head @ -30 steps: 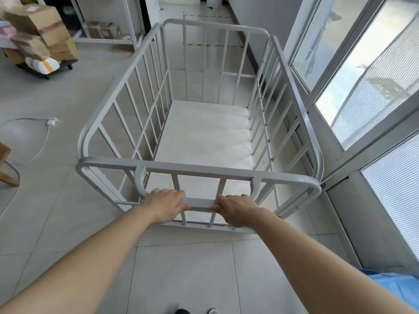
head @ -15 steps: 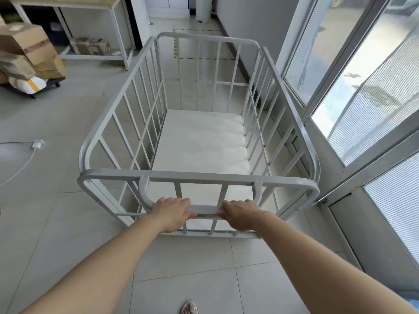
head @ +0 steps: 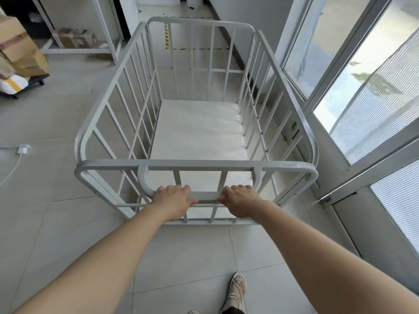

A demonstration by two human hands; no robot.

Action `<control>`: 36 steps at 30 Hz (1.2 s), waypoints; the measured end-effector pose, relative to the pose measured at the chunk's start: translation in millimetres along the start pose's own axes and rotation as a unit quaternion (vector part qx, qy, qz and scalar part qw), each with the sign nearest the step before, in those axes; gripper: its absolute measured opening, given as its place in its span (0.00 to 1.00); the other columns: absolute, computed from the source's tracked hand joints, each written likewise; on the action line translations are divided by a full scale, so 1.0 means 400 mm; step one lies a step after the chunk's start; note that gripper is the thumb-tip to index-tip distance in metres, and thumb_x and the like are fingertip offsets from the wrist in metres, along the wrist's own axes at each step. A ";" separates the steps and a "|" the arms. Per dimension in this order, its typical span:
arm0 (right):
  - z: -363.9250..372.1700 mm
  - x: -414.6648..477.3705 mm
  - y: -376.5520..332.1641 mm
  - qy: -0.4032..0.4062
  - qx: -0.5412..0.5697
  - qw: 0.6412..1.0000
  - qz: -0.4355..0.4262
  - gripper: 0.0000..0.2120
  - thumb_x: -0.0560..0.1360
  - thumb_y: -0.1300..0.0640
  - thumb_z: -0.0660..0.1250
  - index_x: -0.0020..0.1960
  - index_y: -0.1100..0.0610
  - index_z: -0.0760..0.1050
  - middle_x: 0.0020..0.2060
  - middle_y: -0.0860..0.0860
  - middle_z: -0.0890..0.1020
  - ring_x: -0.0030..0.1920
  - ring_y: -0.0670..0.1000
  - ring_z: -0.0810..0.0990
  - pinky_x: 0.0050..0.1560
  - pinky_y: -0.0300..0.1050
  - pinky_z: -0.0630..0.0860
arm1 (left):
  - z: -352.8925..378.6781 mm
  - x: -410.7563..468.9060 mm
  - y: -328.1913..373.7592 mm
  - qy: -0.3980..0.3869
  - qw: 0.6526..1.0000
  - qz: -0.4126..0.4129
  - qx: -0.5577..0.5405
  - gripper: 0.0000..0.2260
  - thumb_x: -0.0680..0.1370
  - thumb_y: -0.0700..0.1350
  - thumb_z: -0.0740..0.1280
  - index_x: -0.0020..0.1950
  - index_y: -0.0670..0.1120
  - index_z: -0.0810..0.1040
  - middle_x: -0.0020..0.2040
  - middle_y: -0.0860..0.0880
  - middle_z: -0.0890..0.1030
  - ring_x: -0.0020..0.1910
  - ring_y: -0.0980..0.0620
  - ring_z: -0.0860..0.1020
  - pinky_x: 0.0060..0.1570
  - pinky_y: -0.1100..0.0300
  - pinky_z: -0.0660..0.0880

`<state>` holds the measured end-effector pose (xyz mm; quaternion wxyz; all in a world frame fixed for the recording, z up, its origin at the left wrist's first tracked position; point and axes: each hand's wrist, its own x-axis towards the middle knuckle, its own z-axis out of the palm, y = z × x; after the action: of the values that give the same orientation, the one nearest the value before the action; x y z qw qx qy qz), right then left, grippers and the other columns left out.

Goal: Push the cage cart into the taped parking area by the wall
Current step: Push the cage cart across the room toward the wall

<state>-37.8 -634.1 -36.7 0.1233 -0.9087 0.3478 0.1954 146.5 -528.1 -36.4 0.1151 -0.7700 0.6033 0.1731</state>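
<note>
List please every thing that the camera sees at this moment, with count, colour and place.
cage cart: one, light grey, centre, close beside the windows
white liner: one, on the cart floor
handle bar: one, grey, near end of the cart
striped floor tape: yellow and black lines, far, ahead of the cart
cardboard boxes: several, brown, stacked far left
box under table: one, brown, upper left
plug with cable: one, white, floor at left
windows: grey frames, right
sandalled foot: one clearly seen, bottom
left hand: gripping the handle bar
right hand: gripping the handle bar
</note>
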 end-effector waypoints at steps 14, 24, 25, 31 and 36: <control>-0.094 0.168 0.117 0.001 0.010 0.999 -0.036 0.21 0.81 0.42 0.46 0.56 0.57 0.69 0.55 0.57 0.78 0.57 0.60 0.74 0.58 0.54 0.65 | -0.078 0.189 -0.009 -0.007 1.000 -0.026 0.005 0.21 0.81 0.60 0.51 0.62 0.46 0.69 0.61 0.46 0.76 0.63 0.44 0.73 0.58 0.48 0.67; -0.170 0.295 0.276 -0.009 -0.007 0.999 -0.044 0.22 0.81 0.41 0.46 0.57 0.56 0.69 0.56 0.57 0.77 0.59 0.60 0.73 0.59 0.54 0.65 | -0.157 0.356 0.060 0.004 0.999 -0.041 -0.006 0.22 0.81 0.60 0.51 0.62 0.46 0.70 0.61 0.46 0.76 0.62 0.44 0.73 0.58 0.48 0.66; -0.178 0.308 0.292 -0.009 -0.008 0.999 -0.044 0.22 0.81 0.41 0.46 0.57 0.56 0.69 0.56 0.57 0.77 0.59 0.59 0.73 0.59 0.54 0.65 | -0.164 0.373 0.066 0.004 0.999 -0.041 -0.007 0.22 0.81 0.60 0.51 0.62 0.45 0.70 0.61 0.46 0.76 0.62 0.44 0.73 0.58 0.48 0.66; -0.225 0.388 0.378 -0.022 -0.021 0.998 -0.046 0.22 0.81 0.41 0.45 0.57 0.56 0.68 0.56 0.57 0.77 0.58 0.60 0.73 0.59 0.55 0.65 | -0.209 0.476 0.094 0.002 0.999 -0.047 -0.014 0.21 0.81 0.60 0.50 0.61 0.45 0.70 0.60 0.45 0.76 0.61 0.43 0.73 0.57 0.48 0.65; -0.263 0.459 0.439 -0.029 -0.030 0.998 -0.041 0.22 0.81 0.41 0.46 0.59 0.56 0.68 0.58 0.57 0.77 0.61 0.59 0.72 0.61 0.54 0.64 | -0.247 0.566 0.101 0.003 0.999 -0.044 -0.023 0.21 0.81 0.60 0.50 0.60 0.45 0.70 0.60 0.45 0.77 0.61 0.43 0.73 0.56 0.49 0.65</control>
<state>-3.5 -907.0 -39.2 0.1138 -0.9193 0.3010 0.2267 167.8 -777.6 -36.7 0.1032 -0.7989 0.5646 0.1797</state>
